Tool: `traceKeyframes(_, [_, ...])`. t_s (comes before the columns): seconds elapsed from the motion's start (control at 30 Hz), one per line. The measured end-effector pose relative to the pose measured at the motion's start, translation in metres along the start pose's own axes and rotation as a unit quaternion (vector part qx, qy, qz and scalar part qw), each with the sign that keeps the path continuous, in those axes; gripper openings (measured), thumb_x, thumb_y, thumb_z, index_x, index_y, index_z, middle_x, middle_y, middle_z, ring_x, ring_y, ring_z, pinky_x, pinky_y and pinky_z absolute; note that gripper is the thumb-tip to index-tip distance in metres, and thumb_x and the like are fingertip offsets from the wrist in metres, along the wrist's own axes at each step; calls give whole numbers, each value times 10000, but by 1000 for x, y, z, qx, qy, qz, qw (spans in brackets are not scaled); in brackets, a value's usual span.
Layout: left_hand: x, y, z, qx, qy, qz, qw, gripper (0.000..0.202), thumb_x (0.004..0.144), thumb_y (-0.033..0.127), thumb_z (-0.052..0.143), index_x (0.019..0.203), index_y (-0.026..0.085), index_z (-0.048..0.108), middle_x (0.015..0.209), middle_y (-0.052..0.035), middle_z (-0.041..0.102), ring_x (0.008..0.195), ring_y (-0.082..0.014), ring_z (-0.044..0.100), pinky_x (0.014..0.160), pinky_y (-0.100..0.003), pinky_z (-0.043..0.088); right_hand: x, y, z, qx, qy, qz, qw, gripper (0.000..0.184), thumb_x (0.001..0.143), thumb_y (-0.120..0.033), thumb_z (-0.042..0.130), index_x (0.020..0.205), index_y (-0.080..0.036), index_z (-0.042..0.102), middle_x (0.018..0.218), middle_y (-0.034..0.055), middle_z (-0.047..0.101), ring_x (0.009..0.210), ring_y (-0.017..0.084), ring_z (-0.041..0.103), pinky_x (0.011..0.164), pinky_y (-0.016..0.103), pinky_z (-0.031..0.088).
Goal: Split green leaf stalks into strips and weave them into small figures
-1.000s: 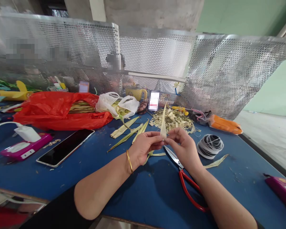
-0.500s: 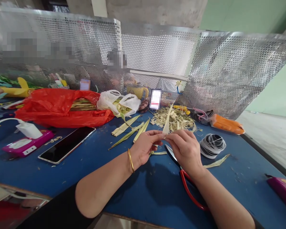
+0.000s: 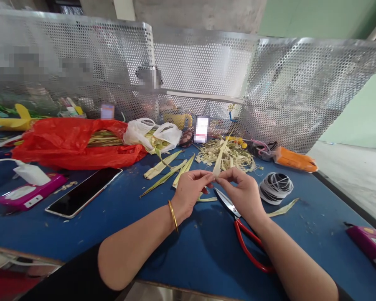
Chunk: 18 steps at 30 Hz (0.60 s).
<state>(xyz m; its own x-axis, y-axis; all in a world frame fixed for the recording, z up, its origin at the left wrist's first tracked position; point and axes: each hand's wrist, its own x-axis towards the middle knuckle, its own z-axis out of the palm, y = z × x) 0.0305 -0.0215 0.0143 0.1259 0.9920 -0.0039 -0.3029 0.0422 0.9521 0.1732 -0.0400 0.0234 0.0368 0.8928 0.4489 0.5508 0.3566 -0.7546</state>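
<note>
Between my two hands a pale strip of dried leaf [image 3: 219, 161] stands upright, its pointed tip up. My left hand [image 3: 191, 188], with a gold bangle at the wrist, pinches its lower end. The thumb and finger of my right hand [image 3: 240, 190] close on the same end, fingertips almost touching the left ones; the lowest part is hidden by the fingers. Red-handled scissors [image 3: 242, 242] lie partly beneath my right hand and forearm. Leaf pieces [image 3: 167, 171] rest beyond my left hand, and a heap of shredded leaf [image 3: 227, 154] lies behind the strip.
A ball of black-and-white cord [image 3: 276, 189] and an orange packet [image 3: 296, 159] lie on the right. To the left are a phone [image 3: 84, 192], a magenta power strip [image 3: 34, 194], a red bag [image 3: 56, 144] and a white bag [image 3: 169, 136]. A perforated metal screen [image 3: 203, 67] stands behind.
The view has shifted slightly. My right hand has turned and lifted a little, so more of the scissor blades shows. Both hands keep their pinch on the leaf strip.
</note>
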Motion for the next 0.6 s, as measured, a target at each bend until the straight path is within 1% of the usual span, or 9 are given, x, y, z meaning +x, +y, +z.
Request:
traceKeyframes(0.1, [0,0,0,4,1,-2,1000,229,573,317,798,685,135,715,606,-22,638,574,-108,555,497,-204,403,0,-1,0,-9,2,2,1000,93,771,-251,620,696,-199,639,683,-11,668,657,148,595,633,255,441])
traceKeyframes(0.2, [1,0,0,-4,4,-18,1000,222,569,308,798,672,135,704,602,-15,637,553,-99,552,490,-201,407,1,0,0,-6,2,2,1000,104,768,-266,629,688,-200,625,676,-8,663,653,152,599,632,263,448])
traceKeyframes(0.3, [1,0,0,-7,-1,-29,1000,215,589,309,782,680,134,698,630,-21,651,535,-91,553,475,-197,404,1,2,0,38,0,6,999,98,769,-281,651,770,-203,592,703,-6,663,666,160,623,636,270,471])
traceKeyframes(0.37, [1,1,0,-5,0,-28,1000,212,599,307,774,690,133,694,635,-21,653,525,-89,555,456,-190,393,1,3,0,33,2,-17,999,112,785,-275,654,815,-209,569,734,-5,667,686,163,638,649,274,480])
traceKeyframes(0.4, [1,1,0,-6,4,-27,1000,212,600,307,773,691,134,690,631,-18,651,518,-88,556,443,-185,383,0,3,0,7,8,-43,999,101,800,-263,647,834,-213,567,754,-3,672,703,164,642,667,277,480])
traceKeyframes(0.47, [1,2,-1,-13,9,-29,999,214,595,305,777,683,136,681,619,-11,642,509,-88,556,418,-178,365,0,4,-1,-82,19,-128,988,64,839,-226,614,895,-219,584,804,6,686,754,169,645,726,294,470])
traceKeyframes(0.53, [1,3,-1,-20,14,-36,999,209,589,295,778,668,135,671,617,-10,637,505,-90,558,402,-175,356,0,3,-3,-170,16,-227,959,103,882,-186,559,971,-223,597,836,19,694,788,175,639,784,317,450])
traceKeyframes(0.6, [1,4,-1,-27,19,-45,998,186,592,272,768,664,134,665,616,-10,633,511,-95,565,395,-175,357,0,1,-5,-225,5,-304,926,150,909,-145,506,988,-218,611,842,33,695,795,179,633,803,330,437])
